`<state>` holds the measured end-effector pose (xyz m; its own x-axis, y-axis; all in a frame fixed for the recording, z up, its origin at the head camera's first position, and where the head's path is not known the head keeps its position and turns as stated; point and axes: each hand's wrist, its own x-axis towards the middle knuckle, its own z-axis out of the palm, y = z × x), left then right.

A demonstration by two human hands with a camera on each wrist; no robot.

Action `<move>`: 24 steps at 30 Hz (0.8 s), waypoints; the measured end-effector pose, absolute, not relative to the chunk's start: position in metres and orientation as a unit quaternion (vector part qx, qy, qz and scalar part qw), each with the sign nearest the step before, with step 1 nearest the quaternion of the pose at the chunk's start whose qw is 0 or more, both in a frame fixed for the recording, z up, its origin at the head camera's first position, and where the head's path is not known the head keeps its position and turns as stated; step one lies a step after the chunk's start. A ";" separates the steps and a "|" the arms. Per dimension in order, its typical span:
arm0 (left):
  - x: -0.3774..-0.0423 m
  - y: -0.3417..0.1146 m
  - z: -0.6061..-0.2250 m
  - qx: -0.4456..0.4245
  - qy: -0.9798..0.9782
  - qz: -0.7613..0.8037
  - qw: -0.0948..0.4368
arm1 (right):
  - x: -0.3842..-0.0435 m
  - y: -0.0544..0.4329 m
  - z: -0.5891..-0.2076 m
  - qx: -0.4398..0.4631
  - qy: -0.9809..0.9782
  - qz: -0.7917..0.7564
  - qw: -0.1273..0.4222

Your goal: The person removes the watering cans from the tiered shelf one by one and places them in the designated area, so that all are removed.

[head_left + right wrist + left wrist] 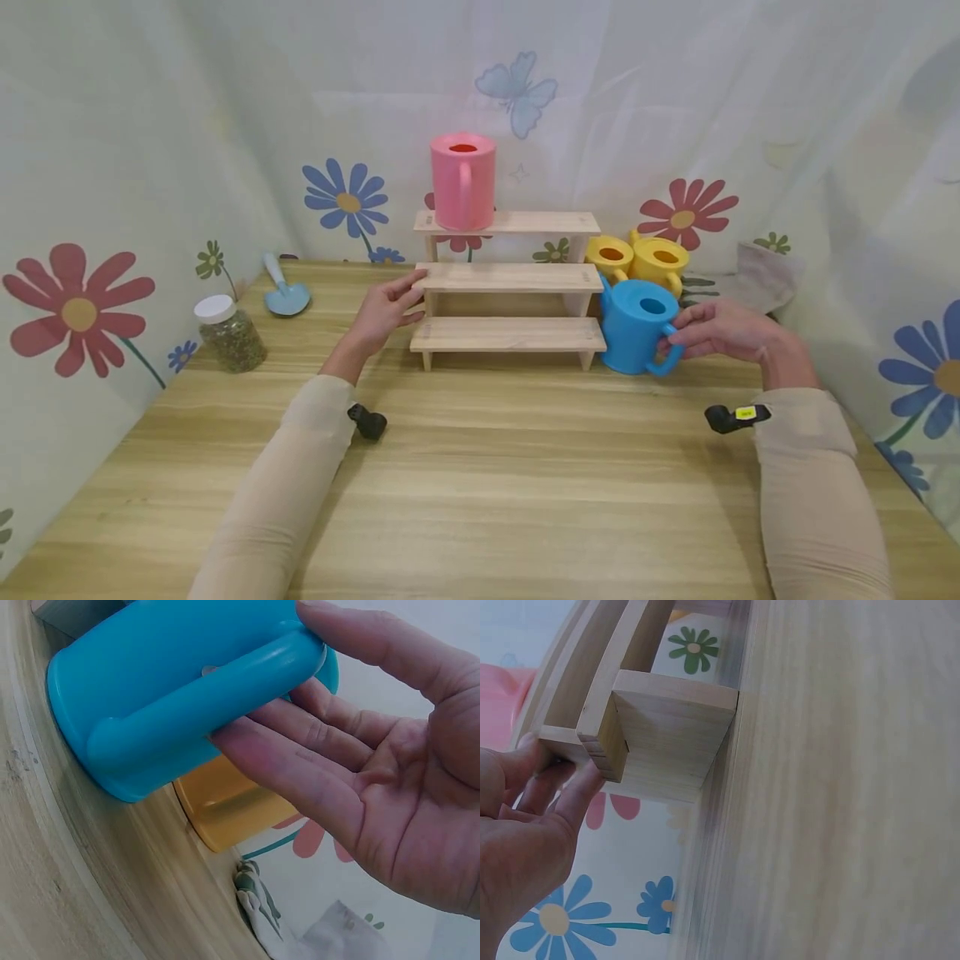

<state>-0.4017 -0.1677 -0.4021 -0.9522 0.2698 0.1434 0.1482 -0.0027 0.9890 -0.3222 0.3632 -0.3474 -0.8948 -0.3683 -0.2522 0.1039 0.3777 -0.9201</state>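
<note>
Left hand (384, 315) pinches wooden stand (510, 277); pink can (450, 187) above-right of hand. Right hand (723, 329) pinches blue can (630, 333) by handle (187, 701); yellow cans (647, 268) beyond.

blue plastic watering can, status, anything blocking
Right hand holding handle of blue plastic watering can. Left hand gripping three-tier wooden stand. Can upright; stand alongside, two yellow watering cans behind.

Pale, creased curtains (630, 142) hang behind and on both sides, printed with red flowers (78, 314), blue flowers (348, 202) and a butterfly (519, 93); soft light falls on a wood-grained table (525, 483).
</note>
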 end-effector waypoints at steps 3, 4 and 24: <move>-0.402 -0.168 -0.401 0.155 0.705 0.691 0.043 | -0.323 0.360 -0.346 -0.080 0.807 -0.547 0.209; -0.401 -0.168 -0.400 0.156 0.707 0.689 0.043 | -0.323 0.359 -0.345 -0.078 0.808 -0.545 0.209; -0.400 -0.169 -0.400 0.159 0.712 0.683 0.042 | -0.320 0.367 -0.336 -0.061 0.862 -0.481 0.148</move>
<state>-0.4003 -0.1687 -0.3999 -0.9457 0.2845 0.1572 0.1691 0.0176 0.9854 -0.3196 0.3668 -0.3364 -0.9488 -0.2476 -0.1961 0.0371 0.5293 -0.8477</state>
